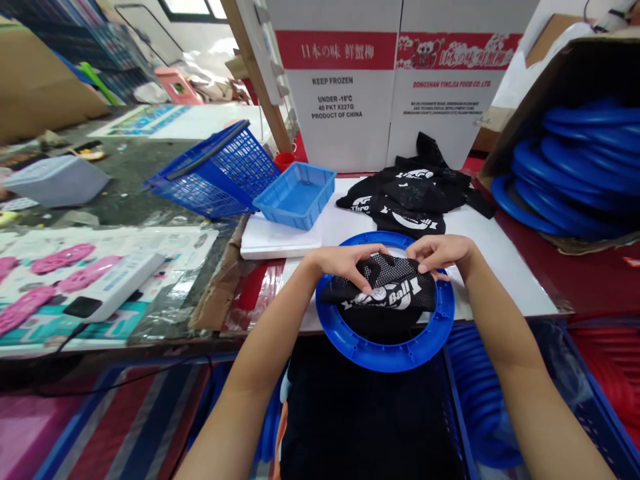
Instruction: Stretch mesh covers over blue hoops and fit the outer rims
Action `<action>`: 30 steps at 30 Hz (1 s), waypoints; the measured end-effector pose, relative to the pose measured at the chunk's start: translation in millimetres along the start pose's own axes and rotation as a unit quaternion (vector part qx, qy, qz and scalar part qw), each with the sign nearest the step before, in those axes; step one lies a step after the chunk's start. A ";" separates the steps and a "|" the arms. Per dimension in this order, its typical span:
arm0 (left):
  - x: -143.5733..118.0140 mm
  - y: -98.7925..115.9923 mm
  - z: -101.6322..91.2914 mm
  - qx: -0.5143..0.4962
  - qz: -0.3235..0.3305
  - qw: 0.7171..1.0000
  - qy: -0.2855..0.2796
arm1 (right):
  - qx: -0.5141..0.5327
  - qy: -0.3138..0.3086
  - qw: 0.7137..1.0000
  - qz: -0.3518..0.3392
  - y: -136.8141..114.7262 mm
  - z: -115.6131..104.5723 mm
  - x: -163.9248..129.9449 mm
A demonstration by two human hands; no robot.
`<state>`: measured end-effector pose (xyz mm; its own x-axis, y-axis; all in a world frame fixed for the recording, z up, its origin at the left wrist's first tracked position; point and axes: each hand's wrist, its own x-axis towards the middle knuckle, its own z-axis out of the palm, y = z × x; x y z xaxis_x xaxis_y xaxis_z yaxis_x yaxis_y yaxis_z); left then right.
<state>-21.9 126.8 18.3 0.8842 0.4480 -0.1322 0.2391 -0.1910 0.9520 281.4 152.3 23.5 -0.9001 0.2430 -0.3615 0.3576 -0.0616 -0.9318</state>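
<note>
A blue plastic ring lies at the front edge of the white work surface, partly jutting over it toward my body. Across its opening is a black mesh cloth with white "Ball" lettering, bunched and folded. My left hand grips the cloth's upper left part, thumb on top and fingers curled behind. At the cloth's upper right, my right hand pinches its edge close to the ring's rim. The fingertips under the fabric are hidden. Behind the ring lies a pile of similar black printed cloths.
A light blue tray rests on a white block, beside a tilted blue basket. White cartons stand at the back. On the right, a cardboard box holds stacked blue rings. Pink pieces lie left.
</note>
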 end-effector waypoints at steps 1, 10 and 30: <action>1.1 2.4 2.5 -0.009 0.006 1.000 -0.023 | 0.008 0.001 1.000 -0.028 0.6 1.2 1.3; 20.2 0.3 13.9 0.059 0.019 0.998 0.019 | -0.148 0.531 0.805 -0.218 9.5 7.0 55.0; 25.2 -28.7 4.8 0.417 0.028 0.865 0.279 | -0.334 0.326 0.868 -0.169 3.4 13.4 50.3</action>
<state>-4.5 139.3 -13.7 0.6282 0.7252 0.2819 0.6147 -0.6847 0.3916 234.0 151.4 1.7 -0.7275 0.6472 0.2278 0.3606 0.6431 -0.6755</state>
